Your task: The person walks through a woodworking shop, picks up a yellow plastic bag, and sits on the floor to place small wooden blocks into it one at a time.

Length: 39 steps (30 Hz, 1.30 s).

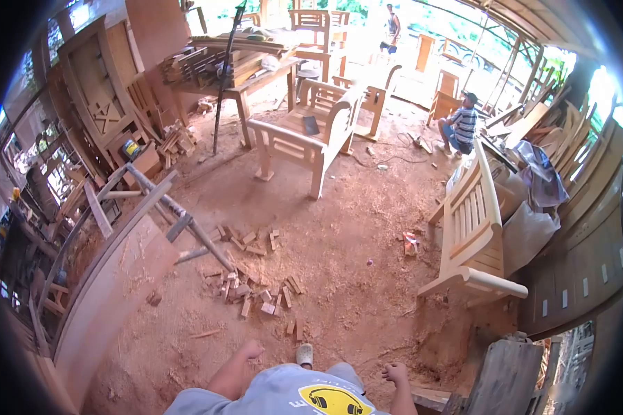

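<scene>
My left hand (252, 350) hangs beside my body at the bottom of the view, loosely closed, with nothing visible in it. On the other side my right hand (396, 374) is held low, its fingers partly spread and bent, touching nothing. The nearest things ahead of the left hand are small wood offcuts (268, 307) scattered on the dusty floor. To the right, ahead of my right hand, stands a slatted wooden bench (469, 220). A second wooden bench (304, 128) with a dark flat object (311, 125) on its seat stands farther off.
A wide board (114, 290) leans on a frame at left. Stacked timber lies on a workbench (235, 86). One person (462, 124) crouches near a power tool and its cord (419, 143); another person (391, 31) stands far back. Rough planks (507, 373) stand near right.
</scene>
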Each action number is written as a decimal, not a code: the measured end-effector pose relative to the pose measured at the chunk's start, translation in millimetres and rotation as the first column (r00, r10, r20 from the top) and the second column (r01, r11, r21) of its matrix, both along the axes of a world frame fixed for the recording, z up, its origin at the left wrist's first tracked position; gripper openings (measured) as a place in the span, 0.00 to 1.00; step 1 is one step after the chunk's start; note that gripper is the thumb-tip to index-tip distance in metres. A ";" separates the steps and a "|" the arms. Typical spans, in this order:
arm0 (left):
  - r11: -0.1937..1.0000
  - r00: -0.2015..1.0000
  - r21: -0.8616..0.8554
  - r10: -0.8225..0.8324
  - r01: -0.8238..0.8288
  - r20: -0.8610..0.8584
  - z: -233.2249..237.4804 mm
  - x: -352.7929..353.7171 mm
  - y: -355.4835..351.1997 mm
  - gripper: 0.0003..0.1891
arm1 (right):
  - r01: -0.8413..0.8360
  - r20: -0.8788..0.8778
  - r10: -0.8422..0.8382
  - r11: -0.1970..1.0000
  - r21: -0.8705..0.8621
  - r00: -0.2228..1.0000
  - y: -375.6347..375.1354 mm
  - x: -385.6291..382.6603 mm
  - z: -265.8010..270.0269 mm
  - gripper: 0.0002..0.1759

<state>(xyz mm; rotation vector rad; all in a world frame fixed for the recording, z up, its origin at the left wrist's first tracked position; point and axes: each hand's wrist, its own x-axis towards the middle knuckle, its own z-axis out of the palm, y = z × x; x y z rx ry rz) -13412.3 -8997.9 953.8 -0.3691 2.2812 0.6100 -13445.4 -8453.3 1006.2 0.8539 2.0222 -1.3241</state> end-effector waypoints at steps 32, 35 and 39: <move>0.959 0.995 0.266 0.091 -0.100 0.047 -0.6 -689.9 155.4 0.20 | -0.017 -0.780 0.013 1.000 0.004 0.626 169.6 -758.8 338.9 0.17; 0.989 0.996 0.123 0.082 -0.086 0.037 -9.4 -757.1 138.3 0.19 | -0.326 -0.192 0.597 0.647 0.690 0.779 116.4 -848.9 236.1 0.16; 0.951 0.947 0.130 0.252 -0.280 0.198 -41.5 -833.7 109.6 0.21 | -0.543 0.200 0.529 0.839 0.021 0.825 97.7 -908.0 96.4 0.23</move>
